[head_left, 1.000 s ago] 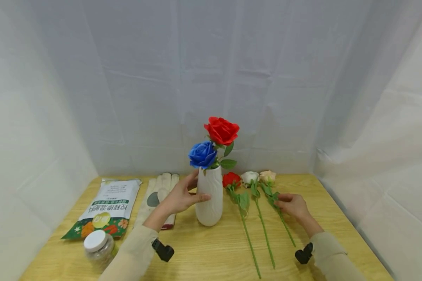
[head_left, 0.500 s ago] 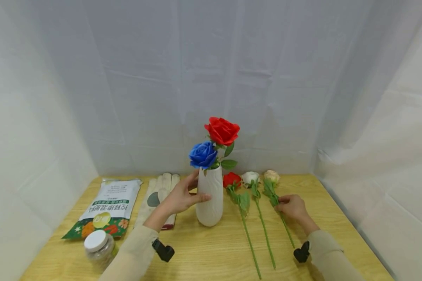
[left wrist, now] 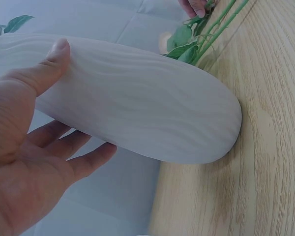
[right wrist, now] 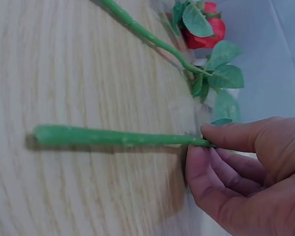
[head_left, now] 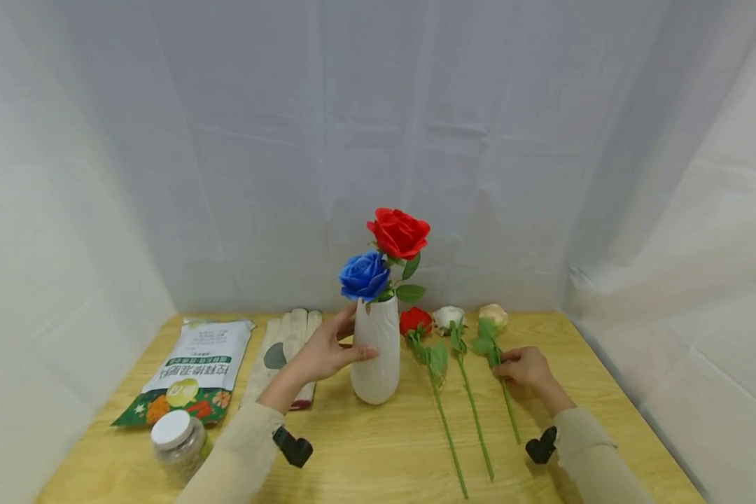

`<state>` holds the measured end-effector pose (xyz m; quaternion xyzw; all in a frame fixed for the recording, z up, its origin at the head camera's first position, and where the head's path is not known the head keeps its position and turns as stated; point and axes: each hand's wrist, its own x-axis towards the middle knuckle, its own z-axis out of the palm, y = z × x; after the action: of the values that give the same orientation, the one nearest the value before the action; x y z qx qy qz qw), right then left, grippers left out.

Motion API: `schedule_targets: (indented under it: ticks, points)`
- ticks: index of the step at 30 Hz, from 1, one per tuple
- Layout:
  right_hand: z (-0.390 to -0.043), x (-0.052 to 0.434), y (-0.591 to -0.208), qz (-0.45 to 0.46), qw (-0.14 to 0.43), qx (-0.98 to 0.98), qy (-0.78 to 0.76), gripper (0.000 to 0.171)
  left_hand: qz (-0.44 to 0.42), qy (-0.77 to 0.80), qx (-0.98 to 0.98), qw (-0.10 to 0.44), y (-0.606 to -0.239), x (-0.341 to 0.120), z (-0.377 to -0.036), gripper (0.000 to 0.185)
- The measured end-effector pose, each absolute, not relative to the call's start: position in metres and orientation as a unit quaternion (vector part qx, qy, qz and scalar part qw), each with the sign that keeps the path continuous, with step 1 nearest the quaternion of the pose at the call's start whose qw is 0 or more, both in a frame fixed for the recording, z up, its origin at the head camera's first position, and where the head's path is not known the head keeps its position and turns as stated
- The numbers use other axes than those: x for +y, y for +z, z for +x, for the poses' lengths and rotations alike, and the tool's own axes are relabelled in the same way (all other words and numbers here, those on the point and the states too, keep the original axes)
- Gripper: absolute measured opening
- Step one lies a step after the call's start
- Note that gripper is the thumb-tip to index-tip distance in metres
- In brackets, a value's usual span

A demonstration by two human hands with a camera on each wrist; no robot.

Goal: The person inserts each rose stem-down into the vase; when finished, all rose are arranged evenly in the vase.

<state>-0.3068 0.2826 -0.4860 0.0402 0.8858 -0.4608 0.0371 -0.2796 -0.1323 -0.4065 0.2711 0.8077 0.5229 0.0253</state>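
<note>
A white ridged vase (head_left: 376, 353) stands upright at the middle of the table, holding a blue rose (head_left: 364, 276) and a tall red rose (head_left: 399, 233). My left hand (head_left: 327, 350) grips the vase from its left side; the left wrist view shows the thumb across the front of the vase (left wrist: 137, 101) and fingers behind. To the right, my right hand (head_left: 526, 371) pinches the green stem of a peach rose (head_left: 493, 316) between thumb and fingers. In the right wrist view its cut stem end (right wrist: 54, 135) points away from the hand, close over the wood.
A white rose (head_left: 449, 318) and a second red rose (head_left: 415, 321) lie between vase and right hand. At left are work gloves (head_left: 283, 343), a printed fertilizer bag (head_left: 195, 371) and a white-lidded jar (head_left: 179, 441). Pale sheeting (head_left: 378, 140) encloses the wooden table (head_left: 353, 455).
The peach rose's head has shifted right, and its stem end has swung slightly left, in the right hand's pinch. The left hand and vase stay practically still.
</note>
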Motion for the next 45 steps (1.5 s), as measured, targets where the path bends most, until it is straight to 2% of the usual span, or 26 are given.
schedule_targets:
  ticks: [7, 16, 23, 45]
  points:
    - [-0.307, 0.287, -0.482, 0.049, 0.058, 0.862, -0.500, 0.051, 0.272, 0.525, 0.806, 0.029, -0.405, -0.133, -0.280, 0.096]
    - [-0.306, 0.281, -0.462, 0.047, 0.043, 0.832, -0.551, 0.060, 0.276, 0.526, 0.804, 0.028, -0.403, -0.132, -0.280, 0.096]
    - [-0.305, 0.271, -0.446, 0.025, 0.002, 0.810, -0.586, 0.062, 0.272, 0.525, 0.806, 0.029, -0.404, -0.132, -0.281, 0.096]
    - [-0.295, 0.221, -0.372, -0.050, -0.118, 0.764, -0.632, 0.044, 0.271, 0.523, 0.807, 0.026, -0.408, -0.133, -0.281, 0.096]
